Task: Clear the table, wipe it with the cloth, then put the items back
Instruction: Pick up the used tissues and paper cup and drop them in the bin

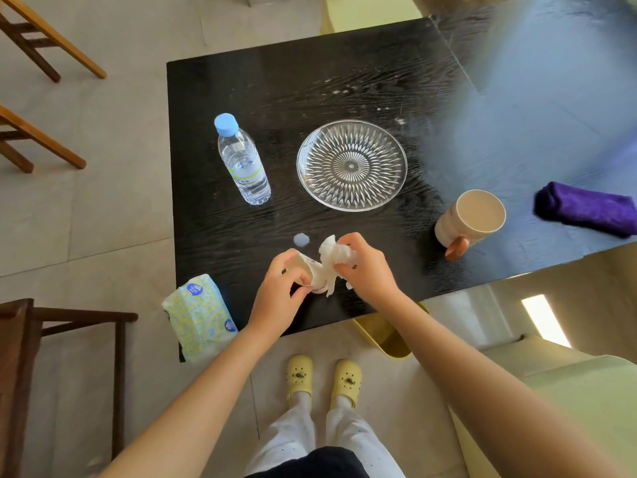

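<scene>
On the black table stand a water bottle with a blue cap, a clear glass plate and a beige mug. A folded purple cloth lies at the right edge. A tissue pack rests on the near left corner. My left hand grips a small white paper cup, tilted on its side. My right hand holds a crumpled white tissue against the cup. A small white spill spot lies just beyond the cup.
Wooden stools stand on the tiled floor at the left, and a dark wooden chair is at the near left. A yellow-green sofa is at the right. A yellow tray pokes out under the table's near edge.
</scene>
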